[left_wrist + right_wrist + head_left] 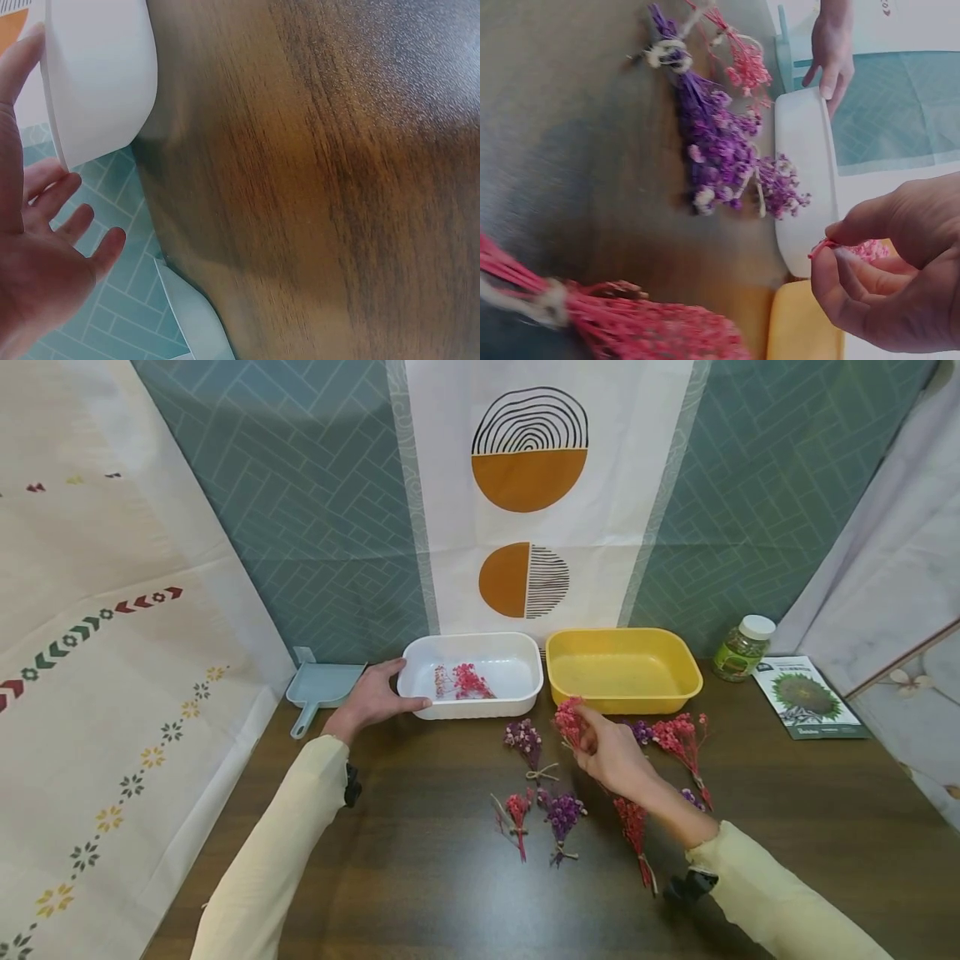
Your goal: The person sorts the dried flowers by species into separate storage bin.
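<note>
My left hand (pixel 375 695) grips the left end of a white tray (pixel 517 706), thumb on the near rim and fingers at the far corner. In the left wrist view, the thumb and some fingertips of this hand (pixel 45 255) touch the tray's rim. Pink dried flowers (pixel 467 680) lie inside the tray. Thumb and fingers of my right hand (pixel 617 758) pinch a small pink dried-flower bunch (pixel 568 720), held above the table before the yellow tray (pixel 660 703). Its stems show at the fingertips in the right wrist view. Below lie a purple bunch (pixel 562 814) and a red bunch (pixel 632 827).
More tied bunches lie about: a purple one (pixel 525 742), a small red one (pixel 517 810) and a pink one (pixel 681 739). A light blue dustpan (pixel 322 685) lies left of the white tray. At right are a lidded jar (pixel 738 652) and a seed packet (pixel 810 697).
</note>
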